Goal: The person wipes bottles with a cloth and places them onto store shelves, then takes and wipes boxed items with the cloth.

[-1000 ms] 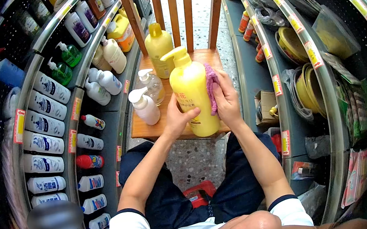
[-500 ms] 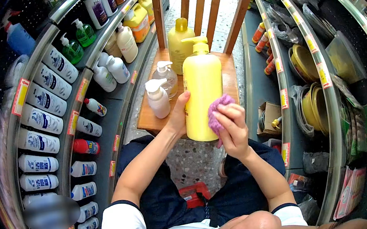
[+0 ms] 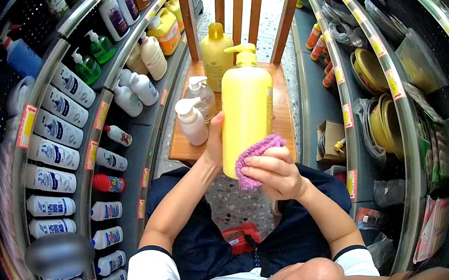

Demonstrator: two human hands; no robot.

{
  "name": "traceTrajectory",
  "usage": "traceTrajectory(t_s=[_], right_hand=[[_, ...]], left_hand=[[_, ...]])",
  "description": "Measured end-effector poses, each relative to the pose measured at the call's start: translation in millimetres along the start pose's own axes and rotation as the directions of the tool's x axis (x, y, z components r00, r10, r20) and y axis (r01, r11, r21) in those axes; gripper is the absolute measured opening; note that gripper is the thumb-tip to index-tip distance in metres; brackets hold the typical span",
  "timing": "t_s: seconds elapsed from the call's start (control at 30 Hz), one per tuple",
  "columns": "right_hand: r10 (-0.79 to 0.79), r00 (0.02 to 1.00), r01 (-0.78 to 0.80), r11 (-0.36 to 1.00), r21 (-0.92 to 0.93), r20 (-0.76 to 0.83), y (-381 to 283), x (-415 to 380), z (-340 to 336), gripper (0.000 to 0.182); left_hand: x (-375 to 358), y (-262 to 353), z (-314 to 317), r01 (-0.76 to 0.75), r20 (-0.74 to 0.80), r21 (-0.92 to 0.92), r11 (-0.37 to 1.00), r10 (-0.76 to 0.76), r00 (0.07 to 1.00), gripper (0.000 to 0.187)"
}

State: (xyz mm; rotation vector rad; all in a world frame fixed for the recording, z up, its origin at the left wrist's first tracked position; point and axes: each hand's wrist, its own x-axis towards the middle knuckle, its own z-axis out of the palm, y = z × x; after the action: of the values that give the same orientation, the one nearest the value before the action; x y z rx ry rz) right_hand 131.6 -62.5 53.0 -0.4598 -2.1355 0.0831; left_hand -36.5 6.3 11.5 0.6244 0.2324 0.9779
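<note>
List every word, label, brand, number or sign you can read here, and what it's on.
"8": red bottle on the left; next character unclear.
Red arrow: shelf tag, left; print too small.
Yellow pump bottle: side print too small.
White bottles on the left: blue lettering too blurred.
Everything else: too small or blurred.

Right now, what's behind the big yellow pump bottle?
Behind the pump bottle, another yellow bottle and the chair back show. The pump bottle covers part of the seat; anything there can't be seen.

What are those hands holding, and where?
Left hand: the yellow pump bottle, by its side. Right hand: a purple cloth, at the bottle's lower end.
</note>
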Motion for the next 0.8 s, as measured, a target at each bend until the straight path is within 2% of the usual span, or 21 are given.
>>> traceTrajectory(t_s=[0.07,0.13,0.17,0.3,0.4,0.5,0.53,0.6,0.67,0.73,0.8], right_hand=[[0.058,0.997,-0.057,0.998,0.026,-0.044,6,6,-2,0.029],[0.100,0.991,-0.098,0.995,0.018,-0.088,14,12,-5,0.027],[0.099,0.989,-0.101,0.995,-0.008,-0.111,21,13,-7,0.026],[0.161,0.965,-0.175,0.983,-0.049,-0.206,33,22,-12,0.030],[0.224,0.938,-0.247,0.967,-0.056,-0.263,44,26,-15,0.030],[0.415,0.841,-0.394,0.909,0.133,-0.347,55,25,-11,0.026],[0.499,0.788,-0.422,0.864,0.274,-0.361,57,24,-9,0.027],[0.656,0.671,-0.430,0.723,0.540,-0.344,61,26,-2,0.030],[0.712,0.642,-0.476,0.661,0.580,-0.284,64,24,3,0.035],[0.760,0.596,-0.507,0.606,0.613,-0.258,60,27,9,0.037],[0.738,0.617,-0.554,0.653,0.516,-0.272,61,18,16,0.039]], left_hand=[[0,-1,-4,-0.001,-0.037,0.023,1.000,0.002,0.999,0.092],[-5,-1,1,0.008,-0.078,0.060,0.998,-0.003,0.997,0.089],[-6,-3,-2,0.001,0.071,-0.090,0.996,0.006,0.997,0.071],[-6,-10,-2,0.032,-0.036,-0.114,0.993,-0.037,0.999,0.064],[-9,-15,-2,0.043,-0.020,-0.128,0.991,-0.046,0.999,0.062],[-5,-21,-17,0.060,0.121,-0.131,0.990,-0.044,0.992,0.061],[-4,-23,-19,0.058,0.158,-0.125,0.990,-0.038,0.987,0.061],[-3,-24,-18,0.064,0.041,-0.074,0.995,-0.061,0.997,0.060],[-3,-21,-11,0.042,-0.049,-0.009,0.999,-0.042,0.998,0.060],[-3,-20,-11,0.039,-0.085,-0.044,0.998,-0.042,0.995,0.059],[-4,-20,-12,0.039,-0.094,-0.070,0.997,-0.046,0.995,0.059]])
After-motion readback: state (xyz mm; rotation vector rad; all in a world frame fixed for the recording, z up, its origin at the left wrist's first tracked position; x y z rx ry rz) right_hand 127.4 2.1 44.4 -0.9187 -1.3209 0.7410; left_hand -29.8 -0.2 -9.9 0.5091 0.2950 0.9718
